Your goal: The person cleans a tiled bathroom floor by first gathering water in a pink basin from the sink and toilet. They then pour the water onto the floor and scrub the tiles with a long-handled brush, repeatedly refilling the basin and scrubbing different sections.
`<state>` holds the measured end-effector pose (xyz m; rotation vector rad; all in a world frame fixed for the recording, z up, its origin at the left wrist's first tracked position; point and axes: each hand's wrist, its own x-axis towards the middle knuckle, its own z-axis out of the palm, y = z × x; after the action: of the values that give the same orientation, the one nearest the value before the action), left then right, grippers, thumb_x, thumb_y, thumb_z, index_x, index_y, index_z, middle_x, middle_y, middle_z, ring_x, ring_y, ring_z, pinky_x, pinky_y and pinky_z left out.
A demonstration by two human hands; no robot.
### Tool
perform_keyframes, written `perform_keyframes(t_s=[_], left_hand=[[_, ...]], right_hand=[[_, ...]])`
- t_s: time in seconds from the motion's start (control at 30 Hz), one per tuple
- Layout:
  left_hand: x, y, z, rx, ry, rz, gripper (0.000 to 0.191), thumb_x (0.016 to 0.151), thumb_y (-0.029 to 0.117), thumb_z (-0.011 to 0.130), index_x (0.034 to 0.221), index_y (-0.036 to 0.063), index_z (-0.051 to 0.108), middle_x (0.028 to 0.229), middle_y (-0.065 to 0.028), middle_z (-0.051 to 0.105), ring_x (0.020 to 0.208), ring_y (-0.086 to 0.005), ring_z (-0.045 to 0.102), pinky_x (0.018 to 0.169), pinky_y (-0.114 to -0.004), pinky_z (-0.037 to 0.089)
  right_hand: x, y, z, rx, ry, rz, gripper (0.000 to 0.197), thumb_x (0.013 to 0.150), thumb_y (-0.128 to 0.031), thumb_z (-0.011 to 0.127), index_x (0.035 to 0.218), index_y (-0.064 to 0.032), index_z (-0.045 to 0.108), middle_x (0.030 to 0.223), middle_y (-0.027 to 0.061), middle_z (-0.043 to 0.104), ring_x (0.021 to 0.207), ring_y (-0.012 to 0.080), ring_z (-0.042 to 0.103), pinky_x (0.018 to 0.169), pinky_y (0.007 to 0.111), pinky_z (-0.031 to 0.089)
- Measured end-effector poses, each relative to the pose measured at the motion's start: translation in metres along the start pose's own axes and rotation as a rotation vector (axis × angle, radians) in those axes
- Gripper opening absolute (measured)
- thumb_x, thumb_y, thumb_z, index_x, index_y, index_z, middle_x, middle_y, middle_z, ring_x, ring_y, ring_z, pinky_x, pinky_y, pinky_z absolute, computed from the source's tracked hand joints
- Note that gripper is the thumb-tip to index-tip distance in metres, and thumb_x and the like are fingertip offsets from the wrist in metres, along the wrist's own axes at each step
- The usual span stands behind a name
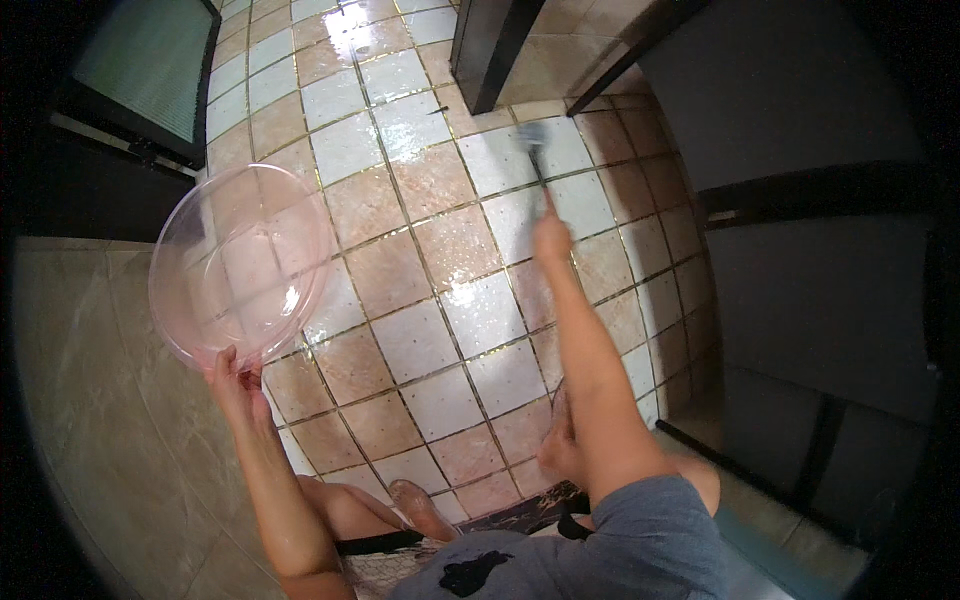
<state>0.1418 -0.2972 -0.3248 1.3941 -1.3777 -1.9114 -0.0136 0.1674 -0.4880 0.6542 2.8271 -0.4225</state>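
Observation:
My left hand (240, 390) grips the near rim of a translucent pink plastic basin (255, 262), which is tilted so that its inside shows. The floor tiles are visible through it. Out in front, my right hand (553, 238) is closed around the handle of a brush (538, 161), blurred by motion. Its grey head is over the white floor tiles near the dark door frame; I cannot tell whether it touches them. The floor (420, 330) of white and pinkish tiles glistens with water.
A dark door frame post (487, 60) stands beyond the brush. Dark panels (810, 300) line the right side, and a framed ribbed-glass panel (150, 67) is at the upper left. My bare feet (420, 506) are close to a dark patterned threshold (525, 514).

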Motion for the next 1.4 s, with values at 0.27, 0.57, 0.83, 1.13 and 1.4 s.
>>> perform_keyframes(t_s=[0.27,0.57,0.83,1.13,1.4], left_hand=[[0.031,-0.009,-0.023,-0.032,-0.131,0.008,0.043,0.078,0.005,0.057,0.119,0.0097,0.043,0.091,-0.0058,0.056,0.067,-0.0152,0.057,0.055,-0.025,0.051],[0.021,-0.002,0.014,-0.042,-0.050,0.135,0.043,0.079,0.004,0.054,0.121,0.0077,0.045,0.088,-0.0073,0.056,0.063,-0.0139,0.056,0.051,-0.024,0.048],[0.040,0.004,-0.012,-0.083,-0.058,0.134,0.056,0.081,0.002,0.052,0.134,0.0149,0.037,0.096,-0.0086,0.055,0.070,-0.0147,0.056,0.052,-0.026,0.049],[0.025,0.018,-0.004,-0.163,-0.028,0.171,0.068,0.077,-0.005,0.049,0.140,0.0116,0.026,0.114,-0.0107,0.052,0.075,-0.0153,0.057,0.046,-0.023,0.049],[0.009,0.030,0.003,-0.164,0.060,0.290,0.057,0.081,-0.001,0.051,0.134,0.0091,0.034,0.100,-0.0092,0.058,0.062,-0.0133,0.056,0.047,-0.024,0.048]], right_hand=[[-0.006,0.086,-0.015,0.148,0.237,0.232,0.030,0.085,-0.026,0.055,0.081,0.0016,0.066,0.081,0.0176,0.067,0.075,0.0307,0.067,0.064,0.042,0.052],[-0.273,-0.069,0.103,-0.009,-0.413,-0.819,0.077,0.081,-0.001,0.047,0.146,-0.0313,0.019,0.070,0.0160,0.057,0.065,0.0338,0.062,0.056,0.042,0.053],[-0.086,0.121,0.071,-0.213,0.112,-0.066,0.024,0.085,-0.019,0.049,0.079,-0.0027,0.066,0.072,0.0173,0.064,0.064,0.0316,0.064,0.057,0.043,0.052],[-0.113,0.034,0.044,-0.039,-0.086,-0.134,0.058,0.092,-0.027,0.046,0.145,-0.0173,0.023,0.077,0.0201,0.064,0.074,0.0372,0.063,0.062,0.047,0.050],[-0.356,-0.098,0.130,0.043,-0.622,-1.100,0.070,0.084,-0.006,0.044,0.144,-0.0358,0.023,0.077,0.0172,0.062,0.066,0.0342,0.062,0.059,0.045,0.050]])
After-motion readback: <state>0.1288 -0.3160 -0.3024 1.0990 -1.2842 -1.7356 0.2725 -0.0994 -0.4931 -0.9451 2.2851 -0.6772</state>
